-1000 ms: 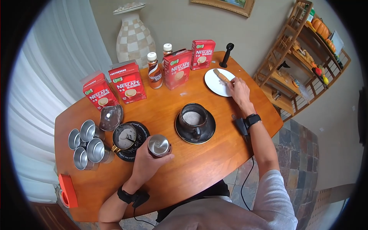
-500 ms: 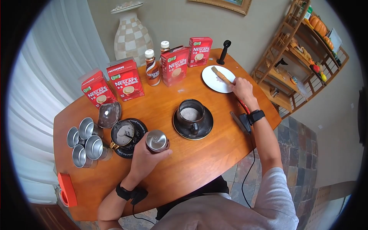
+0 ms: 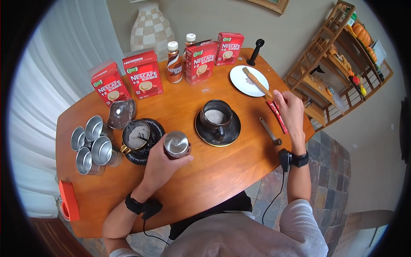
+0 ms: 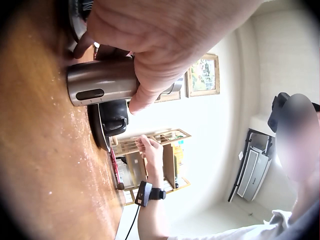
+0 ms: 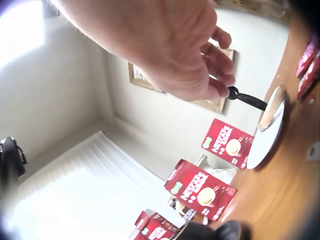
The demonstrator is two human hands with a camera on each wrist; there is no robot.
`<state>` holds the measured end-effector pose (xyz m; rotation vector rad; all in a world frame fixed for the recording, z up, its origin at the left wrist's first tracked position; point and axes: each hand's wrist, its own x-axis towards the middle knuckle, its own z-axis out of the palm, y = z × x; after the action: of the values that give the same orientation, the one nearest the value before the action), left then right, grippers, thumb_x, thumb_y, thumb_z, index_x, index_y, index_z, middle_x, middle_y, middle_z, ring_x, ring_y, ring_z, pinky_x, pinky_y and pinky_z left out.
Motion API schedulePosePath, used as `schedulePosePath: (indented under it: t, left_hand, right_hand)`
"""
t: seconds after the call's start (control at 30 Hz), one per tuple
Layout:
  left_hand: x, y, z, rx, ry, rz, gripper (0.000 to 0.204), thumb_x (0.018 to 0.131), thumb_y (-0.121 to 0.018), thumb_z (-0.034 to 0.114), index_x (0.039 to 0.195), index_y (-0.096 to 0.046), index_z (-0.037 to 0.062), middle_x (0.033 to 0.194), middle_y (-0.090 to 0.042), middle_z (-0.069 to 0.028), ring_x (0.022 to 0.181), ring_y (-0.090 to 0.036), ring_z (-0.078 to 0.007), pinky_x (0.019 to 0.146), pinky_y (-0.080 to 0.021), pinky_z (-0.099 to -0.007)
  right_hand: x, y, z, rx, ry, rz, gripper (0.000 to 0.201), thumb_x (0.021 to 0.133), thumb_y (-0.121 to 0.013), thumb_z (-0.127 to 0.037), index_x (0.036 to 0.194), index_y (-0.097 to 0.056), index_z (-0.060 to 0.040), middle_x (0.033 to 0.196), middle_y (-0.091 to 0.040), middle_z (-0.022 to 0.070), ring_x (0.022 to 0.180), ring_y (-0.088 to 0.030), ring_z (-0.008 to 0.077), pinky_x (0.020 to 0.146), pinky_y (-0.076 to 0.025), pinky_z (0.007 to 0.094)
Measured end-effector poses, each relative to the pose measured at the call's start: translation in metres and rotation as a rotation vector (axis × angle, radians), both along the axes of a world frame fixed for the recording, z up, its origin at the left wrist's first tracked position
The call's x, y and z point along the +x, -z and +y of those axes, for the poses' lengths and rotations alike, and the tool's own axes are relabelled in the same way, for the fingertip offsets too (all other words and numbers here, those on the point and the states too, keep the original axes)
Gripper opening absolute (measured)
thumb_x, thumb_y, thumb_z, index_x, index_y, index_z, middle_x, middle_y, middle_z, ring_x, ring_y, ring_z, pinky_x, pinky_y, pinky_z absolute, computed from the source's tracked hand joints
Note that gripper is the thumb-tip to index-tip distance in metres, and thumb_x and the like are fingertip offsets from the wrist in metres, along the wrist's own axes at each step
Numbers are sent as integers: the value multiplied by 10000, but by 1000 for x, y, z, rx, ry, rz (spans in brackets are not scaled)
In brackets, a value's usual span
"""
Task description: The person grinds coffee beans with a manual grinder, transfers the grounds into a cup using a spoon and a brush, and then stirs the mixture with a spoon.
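My left hand [image 3: 165,165] grips a steel coffee grinder [image 3: 177,143], fingers wrapped round its side. In the left wrist view the same grinder [image 4: 102,82] stands upright on the table and has a dark oval window. My right hand [image 3: 291,112] is raised near the right edge, over red sachets [image 3: 277,115]. Its fingers [image 5: 220,62] are loosely bent with nothing between them in the right wrist view. A wooden-handled brush [image 3: 257,81] lies across the white plate [image 3: 239,88], just beyond that hand. A crank handle [image 3: 269,130] lies on the table by the right wrist.
A black cup [image 3: 216,115] of pale powder stands on its saucer [image 3: 229,139] mid-table. Left are another cup [image 3: 136,133], a glass dish [image 3: 121,115] and several metal cups [image 3: 102,150]. Red Nescafe boxes [image 3: 143,75], bottles [image 3: 174,64] and a black tool [image 3: 256,52] stand behind.
My right hand has let go of the brush on the plate and drawn back to the right and up, uncovering the sachets and crank handle. The left hand keeps its hold on the grinder.
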<state>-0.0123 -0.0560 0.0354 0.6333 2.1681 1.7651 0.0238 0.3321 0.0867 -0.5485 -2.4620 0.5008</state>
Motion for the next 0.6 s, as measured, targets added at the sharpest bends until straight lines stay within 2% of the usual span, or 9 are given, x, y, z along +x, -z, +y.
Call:
schedulePosePath:
  t: [0.07,0.1,0.2,0.23,0.33,0.37,0.53,0.6]
  left_hand:
    - [0,2,0,-3,-13,23,364,822,-852,52,1121,-644,33,983,-717,-8,912,-673,-89,841,-547,-273]
    - [0,1,0,7,-2,10,370,823,-852,49,1127,-642,32,994,-721,-12,925,-676,-90,848,-547,-274]
    - [0,3,-1,9,0,24,381,823,-855,50,1136,-639,30,1010,-722,-20,941,-676,-91,857,-546,-273]
    - [-1,5,-1,10,8,10,396,823,-859,55,1151,-638,28,1023,-722,-27,951,-677,-93,861,-545,-275]
    - [-1,6,-1,35,6,-42,405,824,-862,61,1161,-638,29,1025,-722,-30,956,-679,-95,867,-545,-278]
    - [0,7,-1,-20,-19,15,413,825,-864,67,1168,-638,27,1028,-722,-29,965,-679,-98,880,-543,-278]
    - [2,5,1,11,-28,2,431,822,-871,76,1182,-640,21,1054,-724,-35,984,-680,-108,895,-542,-283]
    - [4,5,1,22,-24,-5,447,820,-874,82,1196,-641,17,1065,-724,-40,990,-681,-110,901,-541,-285]
  right_hand:
    - [16,8,-18,-171,-74,16,339,989,-729,-334,920,-769,-4,713,-663,167,653,-650,232,639,-491,375]
    - [22,14,-28,-169,-123,16,311,989,-738,-300,969,-771,8,739,-680,130,673,-637,170,652,-494,330]
    - [36,33,-52,-270,-237,27,280,991,-742,-254,1029,-761,23,802,-723,98,713,-650,145,681,-509,308]
    - [40,38,-55,-423,-200,-19,285,995,-738,-237,1088,-750,32,877,-752,80,761,-656,123,712,-521,299]
    - [46,54,-61,-456,-122,91,282,998,-732,-228,1106,-746,31,894,-756,85,795,-659,108,727,-521,292]
    - [51,55,-63,-442,-105,81,282,998,-732,-227,1105,-747,33,893,-755,83,795,-658,109,730,-519,291]
    - [71,62,-61,-367,-55,73,280,997,-734,-223,1100,-751,36,897,-758,80,792,-650,116,741,-511,285]
    - [77,72,-59,-415,-56,60,279,996,-735,-223,1101,-753,35,902,-761,82,787,-644,120,741,-508,286]
